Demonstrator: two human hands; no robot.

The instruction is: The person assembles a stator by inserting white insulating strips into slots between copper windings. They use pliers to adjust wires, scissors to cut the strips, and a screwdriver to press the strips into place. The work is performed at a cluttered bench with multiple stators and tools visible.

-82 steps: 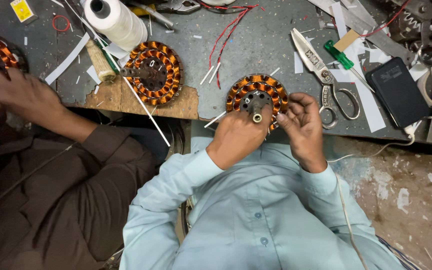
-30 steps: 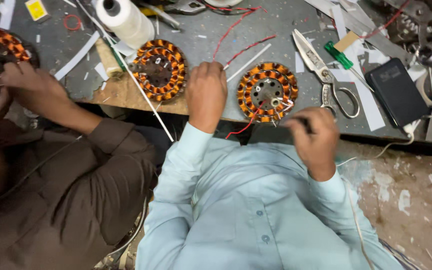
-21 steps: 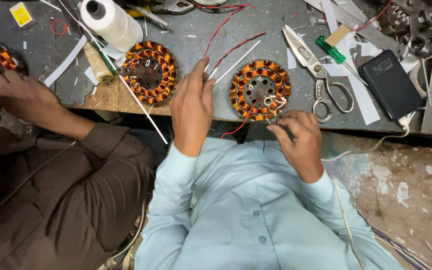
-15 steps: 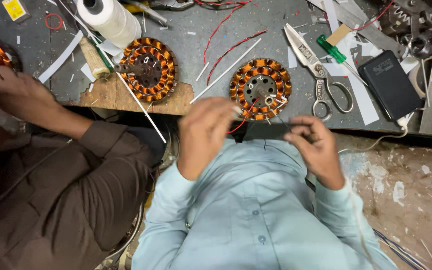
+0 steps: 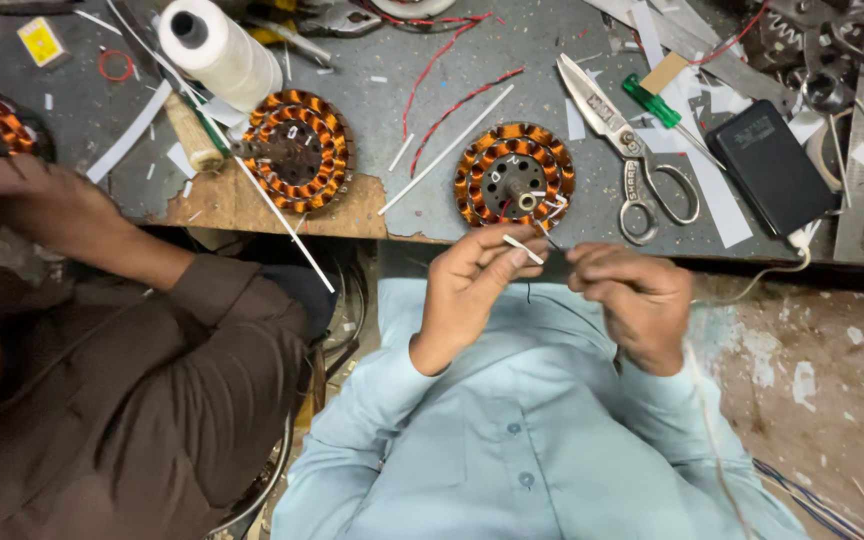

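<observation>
Left hand (image 5: 472,290) pinches a white sleeve piece (image 5: 522,249); right hand (image 5: 632,300) fingers closed on a thin wire (image 5: 550,240), both just below the copper-wound stator (image 5: 514,188) on the counter (image 5: 512,60).

Above the right hand lie scissors (image 5: 624,140), a green screwdriver (image 5: 657,103) and a black case (image 5: 770,165); up-left of the left hand, a thread spool (image 5: 217,48).

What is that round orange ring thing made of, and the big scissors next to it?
The ring looks like shiny orange copper wire wound in coils around a grey metal core. The scissors look like bare steel throughout: dull silver blades and handle loops, no plastic visible.
</observation>
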